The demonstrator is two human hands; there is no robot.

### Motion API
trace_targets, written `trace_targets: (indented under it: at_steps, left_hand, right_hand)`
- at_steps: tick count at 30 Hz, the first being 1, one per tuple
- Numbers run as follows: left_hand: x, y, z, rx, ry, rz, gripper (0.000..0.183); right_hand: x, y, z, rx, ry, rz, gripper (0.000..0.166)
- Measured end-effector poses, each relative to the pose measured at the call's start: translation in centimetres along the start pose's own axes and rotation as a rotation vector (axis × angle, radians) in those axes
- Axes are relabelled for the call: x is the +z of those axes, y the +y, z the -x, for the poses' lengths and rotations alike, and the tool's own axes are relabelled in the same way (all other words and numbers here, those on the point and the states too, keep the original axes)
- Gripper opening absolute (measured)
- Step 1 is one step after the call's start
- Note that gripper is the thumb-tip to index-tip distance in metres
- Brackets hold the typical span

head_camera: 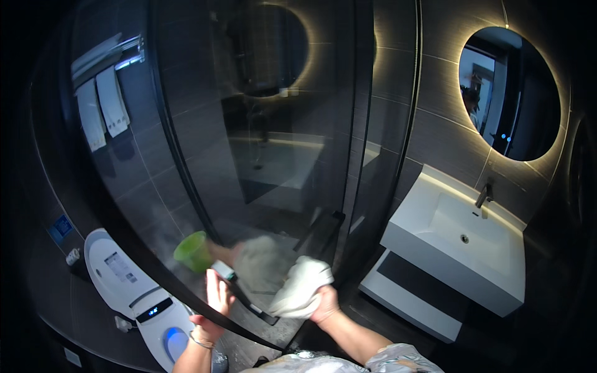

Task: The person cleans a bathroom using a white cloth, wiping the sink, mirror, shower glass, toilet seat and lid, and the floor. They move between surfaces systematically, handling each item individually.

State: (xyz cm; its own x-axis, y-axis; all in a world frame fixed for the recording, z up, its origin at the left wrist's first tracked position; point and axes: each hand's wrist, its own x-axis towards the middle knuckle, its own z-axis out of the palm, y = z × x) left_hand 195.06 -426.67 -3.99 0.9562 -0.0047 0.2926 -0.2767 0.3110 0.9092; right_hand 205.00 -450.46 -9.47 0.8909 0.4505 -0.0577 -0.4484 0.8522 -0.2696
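Note:
A bunched white cloth (302, 286) is held in my right hand (326, 305), close in front of a dark-framed glass panel (289, 186). A blurred reflection of the cloth and a forearm shows in the glass. My left hand (215, 298) is raised at the left, fingers extended, beside the panel's dark frame and just below a small pale fitting (224, 270). Whether its fingers touch the glass or frame cannot be told. A green bucket or cup (192, 252) shows just beyond the left hand, slightly blurred.
At the left stands a toilet (149, 303) with a raised lid and lit display. A white washbasin (466, 228) with a dark faucet (483, 196) juts from the right wall, below a round backlit mirror (510, 93). White towels (112, 100) hang at the upper left. A dark door handle (329, 233) is near the cloth.

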Motion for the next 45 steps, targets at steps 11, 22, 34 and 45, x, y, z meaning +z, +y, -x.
trace_targets:
  at_steps: [11,22,34,45]
  left_hand:
    - [17.7,-3.3,-2.2,-0.1,-0.655,-0.407,0.036]
    - [33.9,-13.4,-8.3,0.083,-0.924,-0.229,0.02]
    - [29.3,-15.8,-16.7,0.092,-0.689,-0.227,0.019]
    - [15.2,-21.1,-42.0,-0.022,0.206,-0.631,0.064]
  right_hand:
    - [22.6,-16.1,20.8,-1.595,0.383,0.166,0.043]
    - [47.6,-26.3,25.9,-2.249,0.052,1.612,0.057]
    - [46.3,-36.8,3.6,-2.675,0.972,2.955,0.041]
    - [36.3,-23.5,-8.3,-0.97,0.305,3.341,0.037]
